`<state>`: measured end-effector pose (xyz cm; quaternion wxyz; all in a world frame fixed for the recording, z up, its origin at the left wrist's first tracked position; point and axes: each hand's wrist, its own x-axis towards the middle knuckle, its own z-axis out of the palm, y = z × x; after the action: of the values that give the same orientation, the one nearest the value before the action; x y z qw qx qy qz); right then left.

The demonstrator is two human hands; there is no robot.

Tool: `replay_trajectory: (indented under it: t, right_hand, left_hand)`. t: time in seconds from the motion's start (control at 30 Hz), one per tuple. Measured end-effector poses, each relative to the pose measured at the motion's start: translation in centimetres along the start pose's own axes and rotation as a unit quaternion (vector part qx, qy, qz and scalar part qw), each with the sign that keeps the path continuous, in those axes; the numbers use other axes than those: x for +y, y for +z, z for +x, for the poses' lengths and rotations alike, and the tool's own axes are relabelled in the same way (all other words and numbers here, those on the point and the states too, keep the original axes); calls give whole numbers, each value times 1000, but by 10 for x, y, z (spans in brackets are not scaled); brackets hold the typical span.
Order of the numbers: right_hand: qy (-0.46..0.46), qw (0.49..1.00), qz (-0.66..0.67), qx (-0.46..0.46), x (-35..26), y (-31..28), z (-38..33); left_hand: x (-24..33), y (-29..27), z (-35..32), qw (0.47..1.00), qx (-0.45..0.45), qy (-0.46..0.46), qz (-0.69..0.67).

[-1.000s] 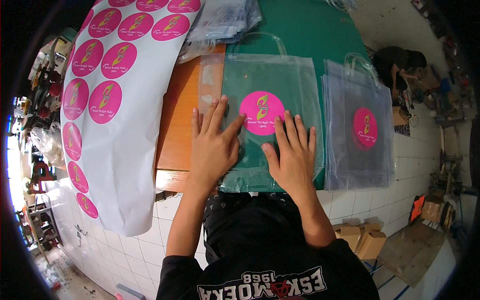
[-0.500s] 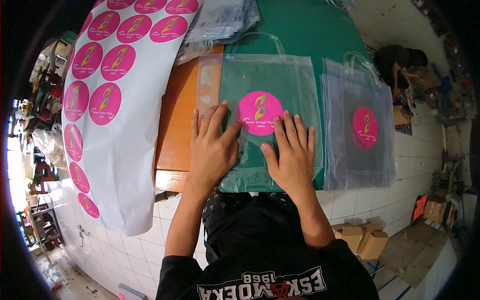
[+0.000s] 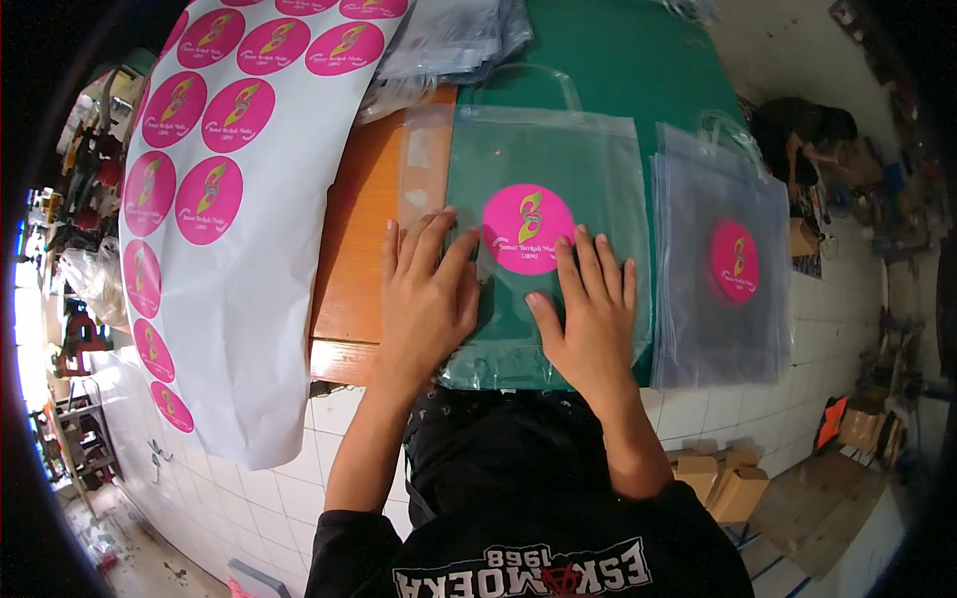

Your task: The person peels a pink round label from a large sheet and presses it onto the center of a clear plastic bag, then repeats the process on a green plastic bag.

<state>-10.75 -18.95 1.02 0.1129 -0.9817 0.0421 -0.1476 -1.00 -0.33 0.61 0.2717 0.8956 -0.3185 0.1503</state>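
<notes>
Flat on the table in front of me lies a clear plastic bag [image 3: 558,149] with a loop handle at its far end. A round pink sticker [image 3: 529,229] with a yellow-green emblem sits near its middle. My left hand [image 3: 427,289] rests on the bag's left side, fingers stretched out and holding nothing. On the other side, my right hand [image 3: 596,319] lies flat with spread fingers, its fingertips touching the sticker's lower right edge. To the right is a stack of clear bags [image 3: 698,329], the top one bearing a matching pink sticker [image 3: 736,261].
A white sheet of round pink stickers [image 3: 249,339] drapes over the table's left side. More clear bags [image 3: 449,45] are piled at the back. The tabletop is part green [image 3: 618,60], part orange wood [image 3: 349,259]. Cardboard boxes [image 3: 733,488] stand on the floor; another person [image 3: 802,125] crouches far right.
Both hands stay on the bag in nearly the same pose; the fingers of my left hand have shifted slightly. The whole view has moved a little.
</notes>
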Motion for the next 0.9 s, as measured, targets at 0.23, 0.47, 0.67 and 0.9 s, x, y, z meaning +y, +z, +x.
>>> replay_trajectory:
  t: [0.23,0.47,0.67,0.9]
  right_hand:
    - [-6,991,129,16,6,-20,32]
    - [19,990,142,10,12,-10,47]
    - [-2,997,52,59,12,7,43]
    - [-54,991,113,43,11,7,39]
  left_hand:
    - [-2,-3,3,998,-17,-27,-53]
    - [-2,-7,7,997,-55,-26,-54]
    - [-1,-7,10,996,-71,-29,-39]
    - [-3,-5,9,996,-60,-24,-59]
